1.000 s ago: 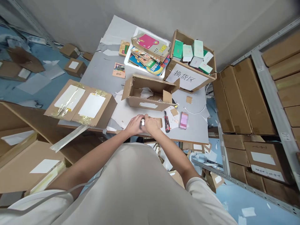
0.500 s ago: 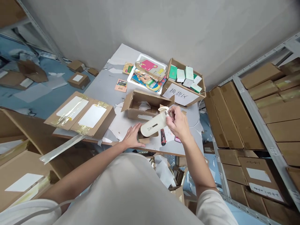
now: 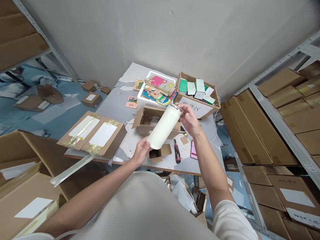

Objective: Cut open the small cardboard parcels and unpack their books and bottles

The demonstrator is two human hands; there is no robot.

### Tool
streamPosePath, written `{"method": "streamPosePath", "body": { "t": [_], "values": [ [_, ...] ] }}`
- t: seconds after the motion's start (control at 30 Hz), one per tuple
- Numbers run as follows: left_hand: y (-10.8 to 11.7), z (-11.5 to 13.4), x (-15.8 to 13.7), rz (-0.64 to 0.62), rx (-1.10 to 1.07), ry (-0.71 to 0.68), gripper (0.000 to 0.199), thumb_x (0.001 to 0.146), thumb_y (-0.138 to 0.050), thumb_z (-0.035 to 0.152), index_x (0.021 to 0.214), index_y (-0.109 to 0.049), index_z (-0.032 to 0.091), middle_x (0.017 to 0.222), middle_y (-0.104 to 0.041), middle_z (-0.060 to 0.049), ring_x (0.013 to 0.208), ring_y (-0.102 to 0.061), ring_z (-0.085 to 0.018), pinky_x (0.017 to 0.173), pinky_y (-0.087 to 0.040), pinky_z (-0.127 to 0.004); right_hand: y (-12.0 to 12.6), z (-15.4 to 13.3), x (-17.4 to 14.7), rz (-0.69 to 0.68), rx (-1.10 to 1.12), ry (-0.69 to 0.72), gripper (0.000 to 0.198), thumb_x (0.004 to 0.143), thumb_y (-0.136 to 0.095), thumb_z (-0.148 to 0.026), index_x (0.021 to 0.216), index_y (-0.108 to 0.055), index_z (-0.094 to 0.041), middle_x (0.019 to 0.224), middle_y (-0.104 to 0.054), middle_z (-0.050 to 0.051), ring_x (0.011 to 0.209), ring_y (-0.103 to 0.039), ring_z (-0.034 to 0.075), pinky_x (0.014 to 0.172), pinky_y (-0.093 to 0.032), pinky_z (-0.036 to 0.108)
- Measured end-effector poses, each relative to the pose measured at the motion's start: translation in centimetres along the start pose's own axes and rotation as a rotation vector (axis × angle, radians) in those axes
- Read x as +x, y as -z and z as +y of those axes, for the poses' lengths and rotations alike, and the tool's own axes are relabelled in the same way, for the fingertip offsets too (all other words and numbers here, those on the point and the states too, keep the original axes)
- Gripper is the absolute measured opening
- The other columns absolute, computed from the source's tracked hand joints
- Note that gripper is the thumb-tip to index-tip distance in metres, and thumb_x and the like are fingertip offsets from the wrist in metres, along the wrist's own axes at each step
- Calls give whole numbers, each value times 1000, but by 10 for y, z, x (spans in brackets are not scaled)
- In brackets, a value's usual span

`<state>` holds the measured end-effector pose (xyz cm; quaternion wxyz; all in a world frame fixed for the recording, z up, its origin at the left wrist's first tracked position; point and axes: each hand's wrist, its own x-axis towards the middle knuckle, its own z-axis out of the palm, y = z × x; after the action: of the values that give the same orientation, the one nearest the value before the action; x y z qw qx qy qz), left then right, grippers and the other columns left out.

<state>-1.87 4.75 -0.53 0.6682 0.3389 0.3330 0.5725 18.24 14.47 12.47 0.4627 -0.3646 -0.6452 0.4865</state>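
A pale cream water bottle (image 3: 165,128) is held tilted above the table, its metal-rimmed top up and to the right. The fingers of my left hand (image 3: 141,151) grip it at the base. My right hand (image 3: 189,120) has its fingers closed around the top end, partly hiding it. Below the bottle stands a small open brown carton (image 3: 163,151). Behind it is a larger open cardboard box (image 3: 142,120) with paper inside. A red and black utility knife (image 3: 177,153) lies to the right, beside a phone (image 3: 193,150) with a lit screen.
Taped parcels (image 3: 118,138) with white labels sit at the table's left. At the back are a white tray (image 3: 150,75) of books and a carton (image 3: 216,106) of green and white boxes. Shelving (image 3: 272,121) with cartons flanks the right; scraps and boxes litter the floor.
My left hand has moved from the small carton to the bottle's base. The bottle has turned, so its printed mark no longer shows, and it is raised more steeply. The view has shifted slightly.
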Motion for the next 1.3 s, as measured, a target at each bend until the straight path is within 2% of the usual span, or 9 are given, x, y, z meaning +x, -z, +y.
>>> {"method": "streamPosePath", "body": {
  "t": [0.17, 0.33, 0.47, 0.57, 0.77, 0.93, 1.13, 1.2, 1.3],
  "values": [
    [-7, -8, -5, 28, -129, 126, 68, 69, -64, 70, 102, -66, 11, 102, -72, -16, 100, -67, -31, 88, -55, -50, -10, 5, 2, 106, 156, -91, 42, 72, -71, -57, 99, -52, -31, 96, -56, -1, 78, -55, 13, 68, -51, 27],
    [-7, -12, -5, 47, -80, 120, 70, 74, -61, 68, 113, -63, 11, 111, -70, -17, 109, -64, -31, 94, -52, -50, -10, 10, 2, 142, 65, -91, 47, 70, -70, -61, 98, -51, -29, 97, -56, 0, 79, -54, 14, 67, -51, 28],
    [-6, -14, -6, 16, 17, 65, 79, 73, -71, 56, 137, -43, 20, 125, -63, -15, 116, -60, -28, 99, -48, -48, -7, 20, 3, 172, -42, -80, 50, 72, -65, -67, 100, -48, -29, 98, -55, 1, 80, -55, 15, 66, -50, 28],
    [-5, -16, -7, 42, 89, 43, 89, 68, -79, 43, 140, -30, 25, 121, -65, -12, 109, -64, -23, 101, -47, -48, -6, 28, 3, 191, -88, -77, 51, 72, -62, -69, 100, -46, -28, 98, -56, 1, 81, -56, 15, 67, -49, 28],
    [-6, -11, -9, -10, -28, 123, 69, 73, -67, 63, 123, -48, 20, 120, -64, -13, 105, -65, -27, 96, -50, -50, -5, 26, -2, 156, -72, 2, 72, 62, -63, -77, 110, -47, -26, 116, -58, 9, 102, -58, 23, 81, -50, 37],
    [-16, -4, -10, 76, -130, 218, 67, 76, -55, 72, 106, -62, 12, 120, -65, -18, 109, -63, -31, 94, -51, -50, -10, 21, -2, 113, 16, 1, 73, 60, -68, -73, 113, -44, -30, 132, -53, 10, 112, -56, 25, 85, -50, 40],
    [-11, -5, -11, 105, -105, 221, 70, 79, -53, 69, 130, -49, 22, 117, -68, -11, 95, -69, -24, 90, -53, -49, -14, 38, 2, 182, -17, -19, 63, 64, -72, -64, 111, -48, -29, 130, -55, 8, 116, -55, 24, 92, -50, 40],
    [-9, -6, -11, 74, -79, 211, 75, 79, -52, 71, 135, -46, 22, 121, -65, -13, 101, -67, -25, 92, -52, -48, -14, 42, 2, 178, -22, -10, 61, 66, -73, -61, 111, -48, -28, 129, -55, 8, 116, -55, 23, 93, -50, 40],
    [-8, -6, -11, 4, 26, 148, 80, 73, -70, 57, 140, -41, 24, 139, -53, -13, 117, -59, -28, 97, -50, -45, -15, 44, 2, 179, -52, -19, 62, 67, -71, -63, 113, -48, -28, 130, -55, 8, 115, -55, 23, 93, -50, 40]
  ]
}}
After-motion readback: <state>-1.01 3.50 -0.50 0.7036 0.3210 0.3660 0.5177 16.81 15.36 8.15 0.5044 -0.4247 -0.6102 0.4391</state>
